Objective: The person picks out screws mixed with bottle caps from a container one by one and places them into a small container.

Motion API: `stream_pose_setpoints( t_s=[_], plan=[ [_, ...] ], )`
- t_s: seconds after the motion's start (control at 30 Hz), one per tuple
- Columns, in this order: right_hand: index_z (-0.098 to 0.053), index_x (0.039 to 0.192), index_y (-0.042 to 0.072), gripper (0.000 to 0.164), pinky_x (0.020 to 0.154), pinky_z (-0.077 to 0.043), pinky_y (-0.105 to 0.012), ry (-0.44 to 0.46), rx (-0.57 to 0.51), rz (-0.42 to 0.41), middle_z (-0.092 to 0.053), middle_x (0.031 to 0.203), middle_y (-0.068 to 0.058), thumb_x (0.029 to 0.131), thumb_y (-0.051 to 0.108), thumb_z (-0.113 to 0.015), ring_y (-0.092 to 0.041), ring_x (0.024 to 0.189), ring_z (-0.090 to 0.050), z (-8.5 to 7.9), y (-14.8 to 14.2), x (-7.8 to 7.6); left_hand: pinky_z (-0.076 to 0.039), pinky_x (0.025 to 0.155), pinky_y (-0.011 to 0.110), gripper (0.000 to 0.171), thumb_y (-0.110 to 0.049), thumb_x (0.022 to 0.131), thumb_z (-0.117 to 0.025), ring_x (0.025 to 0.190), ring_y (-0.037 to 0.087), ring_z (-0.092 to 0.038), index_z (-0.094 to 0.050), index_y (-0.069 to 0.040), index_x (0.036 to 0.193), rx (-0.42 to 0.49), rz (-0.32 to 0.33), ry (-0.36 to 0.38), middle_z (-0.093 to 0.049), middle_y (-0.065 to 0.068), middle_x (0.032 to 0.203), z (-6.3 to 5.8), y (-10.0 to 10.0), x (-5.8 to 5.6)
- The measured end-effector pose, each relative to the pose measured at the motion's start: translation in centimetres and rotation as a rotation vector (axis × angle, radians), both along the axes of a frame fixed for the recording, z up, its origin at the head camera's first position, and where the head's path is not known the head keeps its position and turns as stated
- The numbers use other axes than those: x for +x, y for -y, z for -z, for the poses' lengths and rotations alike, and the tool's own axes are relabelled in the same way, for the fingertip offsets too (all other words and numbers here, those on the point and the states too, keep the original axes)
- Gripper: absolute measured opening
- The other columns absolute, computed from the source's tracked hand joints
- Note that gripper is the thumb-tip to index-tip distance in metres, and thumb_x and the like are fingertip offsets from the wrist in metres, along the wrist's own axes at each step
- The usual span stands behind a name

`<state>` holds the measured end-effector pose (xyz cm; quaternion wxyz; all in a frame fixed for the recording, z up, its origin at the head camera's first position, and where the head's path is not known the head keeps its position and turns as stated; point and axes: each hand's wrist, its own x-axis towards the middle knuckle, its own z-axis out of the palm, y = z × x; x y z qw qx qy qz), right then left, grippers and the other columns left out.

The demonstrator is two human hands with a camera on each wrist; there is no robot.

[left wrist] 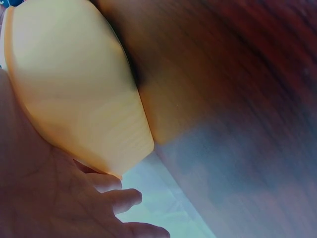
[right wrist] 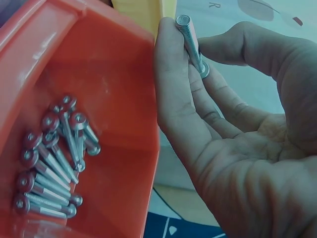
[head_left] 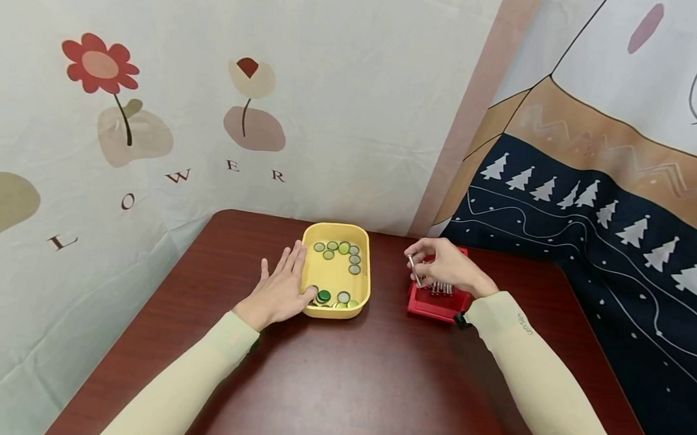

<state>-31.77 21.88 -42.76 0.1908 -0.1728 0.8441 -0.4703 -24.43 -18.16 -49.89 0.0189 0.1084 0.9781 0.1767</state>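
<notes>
A bolt [right wrist: 193, 47] is pinched between the thumb and fingers of my right hand [head_left: 447, 266], which is over the red bin [head_left: 429, 310]. Inside that bin lies a pile of silver bolts [right wrist: 47, 191] with round socket heads. My left hand [head_left: 278, 291] lies along the left side of the yellow tray [head_left: 336, 313], its fingers straight and spread, the thumb over the rim. In the left wrist view the palm sits against the tray's outer wall [left wrist: 81, 84]. Flat round pieces, some clear [head_left: 354, 269] and some green [head_left: 324, 295], are scattered at both ends of the tray.
Both containers stand toward the back of a dark red-brown wooden table [head_left: 353, 386], the tray left of the bin. Behind the table hangs a pale cloth [head_left: 353, 114] printed with flowers; a dark blue cloth [head_left: 558, 233] with white trees hangs at the right.
</notes>
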Motion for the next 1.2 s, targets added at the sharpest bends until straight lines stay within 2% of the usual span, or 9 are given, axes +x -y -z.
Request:
stream_pose_setpoints(
  t_s=[0.27, 0.6, 0.97, 1.2],
  plan=[
    [-0.068, 0.148, -0.002, 0.04, 0.085, -0.075, -0.044, -0.027, 0.012, 0.036, -0.074, 0.128, -0.029, 0.109, 0.003, -0.075, -0.028, 0.098, -0.084, -0.2, -1.3, -0.1, -0.006, 0.138, 0.089, 0.101, -0.048, 0.111, -0.054, 0.185, 0.043, -0.006, -0.004, -0.003, 0.188, 0.002, -0.002, 0.005, 0.002, 0.014, 0.199, -0.2, 0.0, 0.1],
    [-0.065, 0.151, -0.008, 0.044, 0.093, -0.072, -0.059, -0.008, 0.007, 0.104, -0.071, 0.13, -0.031, 0.109, 0.001, -0.073, -0.026, 0.098, -0.08, 0.1, -2.2, -0.1, -0.007, 0.139, 0.089, 0.101, -0.048, 0.111, -0.054, 0.185, 0.043, -0.007, -0.004, -0.003, 0.188, 0.0, 0.001, 0.003, 0.002, 0.014, 0.199, 0.0, 0.0, 0.1],
    [-0.063, 0.153, -0.011, 0.045, 0.092, -0.072, -0.055, 0.035, -0.008, 0.196, -0.073, 0.13, -0.03, 0.11, 0.0, -0.072, -0.021, 0.097, -0.078, 0.6, -2.2, -0.6, -0.007, 0.138, 0.089, 0.1, -0.048, 0.111, -0.053, 0.185, 0.044, -0.009, -0.006, -0.003, 0.188, -0.003, 0.0, -0.008, 0.0, 0.015, 0.199, 0.0, 0.0, 0.2],
    [-0.062, 0.157, -0.008, 0.05, 0.098, -0.07, -0.054, 0.098, -0.012, 0.247, -0.072, 0.137, -0.032, 0.11, 0.001, -0.073, -0.025, 0.103, -0.078, 0.9, -1.8, -0.8, -0.008, 0.138, 0.089, 0.1, -0.048, 0.111, -0.053, 0.185, 0.044, -0.01, -0.005, -0.004, 0.188, -0.002, -0.001, -0.013, 0.0, 0.014, 0.199, 0.0, 0.0, 0.2]
  ],
)
